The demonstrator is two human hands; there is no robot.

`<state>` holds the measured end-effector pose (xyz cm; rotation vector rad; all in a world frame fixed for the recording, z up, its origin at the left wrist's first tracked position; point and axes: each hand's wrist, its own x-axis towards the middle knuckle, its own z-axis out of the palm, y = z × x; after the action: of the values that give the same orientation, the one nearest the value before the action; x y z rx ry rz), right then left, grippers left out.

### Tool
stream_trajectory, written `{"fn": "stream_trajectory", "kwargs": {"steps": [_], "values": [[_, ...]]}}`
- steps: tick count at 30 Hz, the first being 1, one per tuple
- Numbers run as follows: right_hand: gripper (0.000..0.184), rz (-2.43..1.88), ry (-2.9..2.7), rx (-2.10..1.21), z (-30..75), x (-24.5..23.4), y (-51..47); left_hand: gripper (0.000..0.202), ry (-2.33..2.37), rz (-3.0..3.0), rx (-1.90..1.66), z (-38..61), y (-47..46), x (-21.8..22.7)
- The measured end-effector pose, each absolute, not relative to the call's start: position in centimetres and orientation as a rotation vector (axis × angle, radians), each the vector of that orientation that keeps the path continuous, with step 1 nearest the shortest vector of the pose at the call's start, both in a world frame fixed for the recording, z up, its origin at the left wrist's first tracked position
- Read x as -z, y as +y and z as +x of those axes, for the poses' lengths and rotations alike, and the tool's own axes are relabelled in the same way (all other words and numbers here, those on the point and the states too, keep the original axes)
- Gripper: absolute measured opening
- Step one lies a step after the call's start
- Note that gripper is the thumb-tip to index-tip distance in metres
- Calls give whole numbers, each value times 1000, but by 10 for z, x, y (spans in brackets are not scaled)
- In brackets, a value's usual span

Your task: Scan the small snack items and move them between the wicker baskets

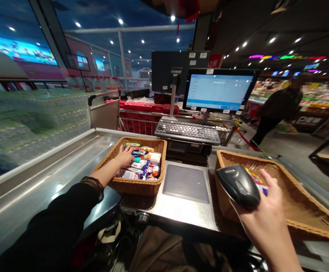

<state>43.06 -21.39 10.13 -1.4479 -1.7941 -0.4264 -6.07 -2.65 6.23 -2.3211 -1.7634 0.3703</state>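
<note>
My left hand reaches over the left wicker basket, its fingers apart and just at the small packaged goods inside; whether the fingertips touch them I cannot tell. Those goods include colourful tubes, white boxes and blue wrappers. On the other side, my right hand grips a black barcode scanner, with one finger stretched away from it. The scanner is in front of the right wicker basket. A few colourful packs lie in that basket, partly hidden by the scanner and hand.
Between the baskets a grey scale plate is set into the metal counter. Behind it stand a keyboard and a lit monitor. Stacked bottled water is at left. A person walks at right.
</note>
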Motion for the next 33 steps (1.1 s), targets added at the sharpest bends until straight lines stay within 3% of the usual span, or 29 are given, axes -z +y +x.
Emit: {"fn": "stream_trajectory", "kwargs": {"steps": [15,25,33], "values": [[36,-1456,-1737,314,422,-102,-214,26,-1778,-2370,-142,-57,-34,-84],[26,-1362,-1868,213,382,-109,-203,18,-1435,-2411,75,0,-67,-135],[35,-1457,-1863,79,341,-115,-211,7,-1110,-2435,295,79,-77,-161]]}}
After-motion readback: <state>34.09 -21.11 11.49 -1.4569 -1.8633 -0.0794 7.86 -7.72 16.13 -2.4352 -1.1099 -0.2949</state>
